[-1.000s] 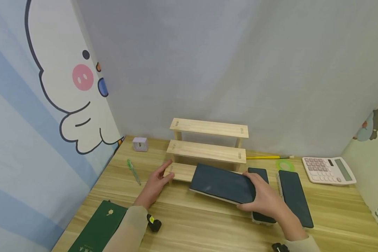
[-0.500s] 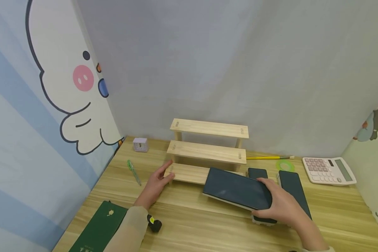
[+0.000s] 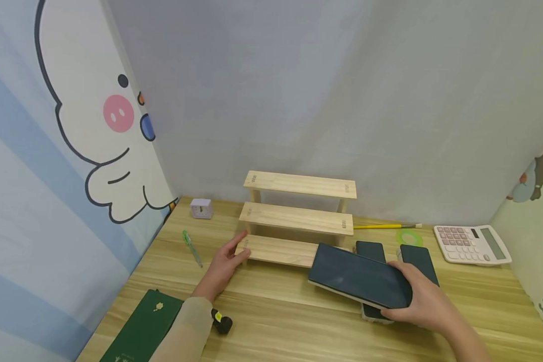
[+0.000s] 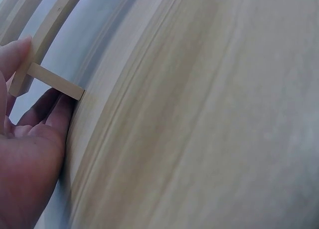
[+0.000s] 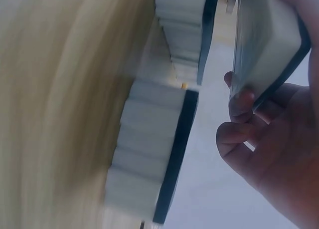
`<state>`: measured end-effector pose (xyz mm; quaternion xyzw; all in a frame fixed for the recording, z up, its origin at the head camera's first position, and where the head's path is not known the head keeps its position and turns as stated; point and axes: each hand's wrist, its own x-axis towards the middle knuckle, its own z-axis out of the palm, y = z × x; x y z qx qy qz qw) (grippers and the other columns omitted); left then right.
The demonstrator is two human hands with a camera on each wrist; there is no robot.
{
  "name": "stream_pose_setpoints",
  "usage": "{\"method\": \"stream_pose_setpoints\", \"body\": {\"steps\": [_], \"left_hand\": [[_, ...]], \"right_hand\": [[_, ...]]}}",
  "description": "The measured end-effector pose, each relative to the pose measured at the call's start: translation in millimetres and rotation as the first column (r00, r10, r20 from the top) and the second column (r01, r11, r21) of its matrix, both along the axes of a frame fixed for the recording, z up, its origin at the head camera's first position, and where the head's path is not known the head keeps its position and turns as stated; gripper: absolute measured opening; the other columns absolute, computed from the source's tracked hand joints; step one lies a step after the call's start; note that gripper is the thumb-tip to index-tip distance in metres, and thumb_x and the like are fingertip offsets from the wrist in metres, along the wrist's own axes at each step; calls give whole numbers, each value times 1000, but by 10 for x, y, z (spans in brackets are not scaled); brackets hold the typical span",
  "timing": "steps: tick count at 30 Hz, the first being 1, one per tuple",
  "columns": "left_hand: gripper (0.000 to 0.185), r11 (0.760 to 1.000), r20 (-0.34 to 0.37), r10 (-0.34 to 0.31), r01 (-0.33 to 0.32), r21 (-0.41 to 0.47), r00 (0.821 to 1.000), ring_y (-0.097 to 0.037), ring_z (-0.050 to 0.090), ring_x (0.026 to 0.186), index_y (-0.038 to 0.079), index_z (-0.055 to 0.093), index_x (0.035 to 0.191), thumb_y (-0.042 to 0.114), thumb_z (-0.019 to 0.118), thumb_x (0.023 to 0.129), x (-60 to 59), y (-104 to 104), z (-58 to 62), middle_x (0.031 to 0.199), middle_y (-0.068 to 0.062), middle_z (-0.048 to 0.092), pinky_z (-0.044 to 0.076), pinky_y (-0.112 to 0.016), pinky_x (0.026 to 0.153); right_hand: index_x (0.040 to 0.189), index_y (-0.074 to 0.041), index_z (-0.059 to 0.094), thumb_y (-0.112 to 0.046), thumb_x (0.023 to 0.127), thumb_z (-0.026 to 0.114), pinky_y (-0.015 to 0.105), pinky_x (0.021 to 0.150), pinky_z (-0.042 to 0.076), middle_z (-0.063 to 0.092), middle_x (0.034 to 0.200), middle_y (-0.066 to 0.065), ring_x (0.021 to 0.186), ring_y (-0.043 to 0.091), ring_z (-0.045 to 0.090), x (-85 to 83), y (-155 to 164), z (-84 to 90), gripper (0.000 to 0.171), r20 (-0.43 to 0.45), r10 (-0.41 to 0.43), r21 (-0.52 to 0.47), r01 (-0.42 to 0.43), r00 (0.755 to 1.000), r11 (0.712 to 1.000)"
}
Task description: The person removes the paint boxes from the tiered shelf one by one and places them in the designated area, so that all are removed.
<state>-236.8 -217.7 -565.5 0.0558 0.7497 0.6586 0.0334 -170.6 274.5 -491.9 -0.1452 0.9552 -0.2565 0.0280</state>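
My left hand (image 3: 221,266) holds the left end of the lowest step of a three-step wooden shelf (image 3: 280,250). In the left wrist view the thumb lies against the board and the fingers reach behind the short wooden leg (image 4: 56,81). A flat white box with a dark blue top (image 3: 359,276) is in my right hand (image 3: 427,301), thumb on the near side and fingers on the far side of its right end. It is tilted, overlapping the lowest step's right end. Below it, two similar dark-topped boxes (image 3: 370,249) with rippled white sides (image 5: 144,149) stand on the table.
Behind the boxes lie a yellow paintbrush (image 3: 384,226), a green tape ring (image 3: 409,237) and a pink calculator (image 3: 472,245). On the left are a small lilac clock (image 3: 201,208), a green pen (image 3: 192,249) and a green book (image 3: 142,327). A grey curtain (image 3: 298,90) backs the table.
My right hand has moved to the right and slightly nearer with the flat box, uncovering more of the lowest step. The left hand has stayed at the shelf's left end.
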Motion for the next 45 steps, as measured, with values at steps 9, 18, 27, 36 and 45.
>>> {"method": "stream_pose_setpoints", "body": {"steps": [9, 18, 27, 36, 45], "left_hand": [[64, 1000, 6, -1, 1, -8, 1000, -28, 14, 158, 18, 42, 162, 29, 68, 104, -5, 3, 3, 170, -3, 30, 17, -46, 125], [64, 1000, 7, 3, -3, -14, 1000, -26, 15, 158, 18, 43, 162, 30, 68, 104, -16, -4, -23, 169, -2, 31, 17, -46, 125], [64, 1000, 4, 13, -13, 1, 1000, -26, 15, 158, 16, 43, 161, 27, 69, 104, -18, 4, -27, 169, -4, 30, 17, -44, 126], [64, 1000, 13, 14, -14, 6, 1000, -26, 13, 158, 17, 43, 161, 26, 69, 104, -18, -8, -45, 170, -4, 30, 17, -45, 125], [64, 1000, 16, 4, -4, -17, 1000, -26, 12, 159, 17, 42, 162, 29, 68, 104, -10, 0, -24, 170, -3, 29, 20, -48, 124]], "right_hand": [[154, -3, 43, -60, 68, 94, 60, 88, 51, 49, 145, 26, 120, 46, 59, 82, 211, 5, 114, 35, -33, 15, 33, 999, 999], [153, -2, 43, -60, 69, 93, 63, 88, 51, 50, 143, 33, 120, 52, 58, 154, 376, 20, 113, 34, -72, 41, 71, 997, 997], [154, 5, 36, -59, 73, 91, 66, 89, 49, 43, 144, 39, 123, 58, 51, 241, 542, 13, 118, 69, -186, 59, 182, 980, 981], [153, 20, 25, -71, 80, 79, 70, 91, 46, 37, 141, 48, 121, 64, 46, 264, 657, 71, 128, 169, -358, 117, 342, 918, 932], [144, 28, 27, -74, 80, 75, 70, 92, 46, 40, 129, 50, 114, 63, 49, 443, 642, 177, 129, 181, -703, 183, 679, 688, 711]]}}
